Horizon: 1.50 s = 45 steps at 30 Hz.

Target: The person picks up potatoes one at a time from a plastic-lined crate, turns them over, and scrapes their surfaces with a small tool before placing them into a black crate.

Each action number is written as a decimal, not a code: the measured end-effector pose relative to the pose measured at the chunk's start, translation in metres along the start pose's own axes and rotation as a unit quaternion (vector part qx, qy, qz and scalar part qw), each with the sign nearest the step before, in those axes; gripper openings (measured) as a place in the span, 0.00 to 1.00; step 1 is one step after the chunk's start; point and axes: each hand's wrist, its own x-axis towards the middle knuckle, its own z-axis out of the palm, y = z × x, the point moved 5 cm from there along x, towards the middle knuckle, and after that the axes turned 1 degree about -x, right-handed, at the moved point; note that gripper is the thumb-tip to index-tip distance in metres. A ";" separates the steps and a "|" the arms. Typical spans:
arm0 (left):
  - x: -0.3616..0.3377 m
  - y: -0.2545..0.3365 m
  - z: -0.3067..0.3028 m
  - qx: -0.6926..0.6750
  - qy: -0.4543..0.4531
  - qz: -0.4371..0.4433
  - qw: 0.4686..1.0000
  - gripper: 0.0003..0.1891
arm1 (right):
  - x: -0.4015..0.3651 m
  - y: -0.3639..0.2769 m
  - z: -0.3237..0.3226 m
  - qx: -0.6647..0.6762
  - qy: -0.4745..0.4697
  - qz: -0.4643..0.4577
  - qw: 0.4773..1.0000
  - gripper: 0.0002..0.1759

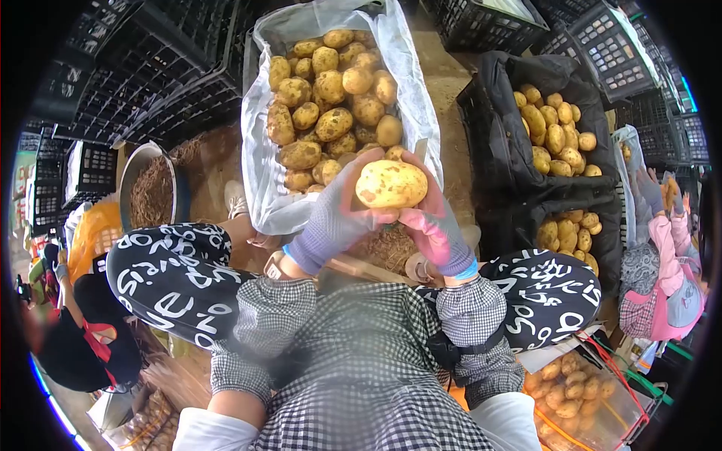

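Observation:
A large pale-yellow potato with brown patches is held up between both hands, just over the near end of a crate. My left hand, in a purple-grey glove, curls round its left side, with the thumb below. On the other side my right hand, in a pink and grey glove, grips it too. Parts of both hands' fingers are hidden behind the potato. Beyond them lies a heap of soil-marked potatoes in a crate lined with a white sheet.
At the right stand black-lined crates with potatoes in them. Stacked black crates rise at the left, near a tub of brown debris. A bin of potatoes is at the lower right. Other people sit at both sides, one in pink sleeves.

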 end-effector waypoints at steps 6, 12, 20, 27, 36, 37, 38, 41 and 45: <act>-0.002 0.000 -0.010 0.054 -0.034 0.041 0.997 0.48 | 0.003 0.008 -0.010 -0.033 -0.022 0.057 0.998 0.50; -0.003 -0.005 -0.018 -0.056 -0.125 -0.033 0.990 0.52 | 0.003 0.014 -0.014 -0.061 -0.023 0.061 0.996 0.48; -0.011 0.022 -0.027 -0.125 -0.102 -0.142 0.977 0.43 | 0.000 0.012 -0.011 -0.035 -0.060 0.094 0.993 0.51; -0.016 0.037 -0.017 -0.117 -0.082 -0.066 0.988 0.33 | -0.003 -0.001 0.002 0.036 -0.060 0.057 0.996 0.57; -0.014 0.047 -0.008 0.235 -0.030 0.102 0.966 0.43 | -0.004 -0.007 -0.003 -0.042 -0.026 0.041 0.998 0.53; -0.016 0.048 -0.010 0.273 -0.027 0.087 0.958 0.43 | -0.006 -0.011 -0.002 -0.058 -0.022 0.047 0.997 0.52; -0.018 0.048 -0.011 0.311 -0.024 0.071 0.947 0.43 | -0.007 -0.017 0.002 -0.073 -0.018 0.054 0.996 0.51; -0.022 0.035 -0.014 0.326 -0.010 0.054 0.944 0.39 | -0.008 -0.016 0.001 -0.110 -0.013 0.079 0.991 0.49; -0.024 0.013 -0.017 0.176 0.026 -0.028 0.984 0.34 | -0.010 -0.013 0.001 -0.123 -0.022 0.098 0.987 0.48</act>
